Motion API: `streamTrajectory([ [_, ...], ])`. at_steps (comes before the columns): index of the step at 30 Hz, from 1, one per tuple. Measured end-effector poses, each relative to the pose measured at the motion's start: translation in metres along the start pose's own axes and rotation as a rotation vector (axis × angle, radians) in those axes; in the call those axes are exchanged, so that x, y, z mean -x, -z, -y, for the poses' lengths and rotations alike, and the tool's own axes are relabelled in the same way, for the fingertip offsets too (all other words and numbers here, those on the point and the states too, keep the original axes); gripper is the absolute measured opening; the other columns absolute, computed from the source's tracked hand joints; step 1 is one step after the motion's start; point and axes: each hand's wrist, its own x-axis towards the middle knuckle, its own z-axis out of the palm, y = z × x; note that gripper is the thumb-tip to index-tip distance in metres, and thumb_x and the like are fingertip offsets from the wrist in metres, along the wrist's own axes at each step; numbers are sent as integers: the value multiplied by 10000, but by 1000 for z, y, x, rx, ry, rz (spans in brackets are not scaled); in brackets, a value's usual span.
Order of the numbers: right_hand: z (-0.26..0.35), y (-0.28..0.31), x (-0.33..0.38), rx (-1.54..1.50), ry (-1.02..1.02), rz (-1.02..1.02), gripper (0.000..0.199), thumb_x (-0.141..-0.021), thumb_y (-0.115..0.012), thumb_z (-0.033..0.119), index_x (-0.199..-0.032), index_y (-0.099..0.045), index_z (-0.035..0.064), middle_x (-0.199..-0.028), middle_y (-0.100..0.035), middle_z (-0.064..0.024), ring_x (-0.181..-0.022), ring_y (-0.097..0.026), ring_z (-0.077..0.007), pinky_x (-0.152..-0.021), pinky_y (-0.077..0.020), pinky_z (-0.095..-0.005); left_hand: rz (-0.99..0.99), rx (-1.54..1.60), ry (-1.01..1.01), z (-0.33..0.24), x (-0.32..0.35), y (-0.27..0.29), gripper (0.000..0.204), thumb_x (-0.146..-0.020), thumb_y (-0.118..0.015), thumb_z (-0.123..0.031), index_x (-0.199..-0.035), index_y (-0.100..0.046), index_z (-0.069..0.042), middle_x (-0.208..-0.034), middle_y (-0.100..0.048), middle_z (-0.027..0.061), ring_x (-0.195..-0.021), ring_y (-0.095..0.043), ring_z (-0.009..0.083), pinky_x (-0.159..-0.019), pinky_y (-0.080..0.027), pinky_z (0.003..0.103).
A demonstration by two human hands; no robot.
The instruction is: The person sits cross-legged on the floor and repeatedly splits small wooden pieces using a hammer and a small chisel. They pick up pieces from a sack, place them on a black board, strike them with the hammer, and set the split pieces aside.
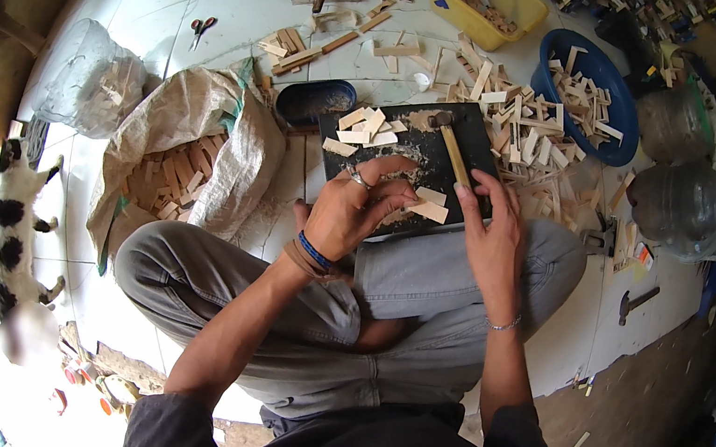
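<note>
Woven sack [205,117] of wood offcuts at left, left hand [351,208] pinching small wooden pieces [428,204] on a dark board [480,145] across the lap, right hand [492,227] curled closed beside them, hammer [453,147] above, blue bowl [603,146] of sticks at right

Left hand [350,213] and right hand [491,232] pinch small wood pieces [429,204] over dark board [408,151]; hammer [453,149] just beyond, sack [191,148] left.
</note>
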Motion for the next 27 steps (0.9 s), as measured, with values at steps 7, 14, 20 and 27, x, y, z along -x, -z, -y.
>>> streamTrajectory([
  [7, -30, -8, 20, 274, -59, 158, 443, -1008, -686, 255, -1354, -563, 8, -1123, -685, -203, -964, -679, -370, -845, -530, -469, -27, 52, 47, -1, 4, -2, 371, -977, -727, -102, -1285, -526, -50, -988, -798, 99, -970, -781, 262, -824, -581, 333],
  [14, 13, 87, 44, -161, -200, 372, 312, -1103, -534, 223, -1298, -600, -11, -987, -705, -236, -861, -704, -390, -759, -529, -454, -24, -16, 24, 2, 7, -3, 337, -993, -709, -136, -1261, -520, -61, -1013, -797, 107, -968, -769, 319, -840, -570, 369],
  [20, 39, 104, 76, -52, -141, 438, 315, -1081, -582, 167, -1352, -594, 7, -1048, -730, -217, -886, -749, -350, -766, -563, -412, -25, -45, 23, 3, 9, -2, 325, -998, -702, -143, -1255, -523, -57, -1019, -796, 99, -984, -760, 324, -838, -564, 384],
  [27, 26, 98, 89, -82, 9, 400, 515, -1032, -596, 26, -1538, -507, 49, -1223, -720, -241, -979, -762, -352, -826, -586, -391, -25, 10, 25, 2, 10, -3, 308, -998, -701, -139, -1239, -530, -51, -1031, -788, 104, -993, -762, 316, -843, -569, 374],
])
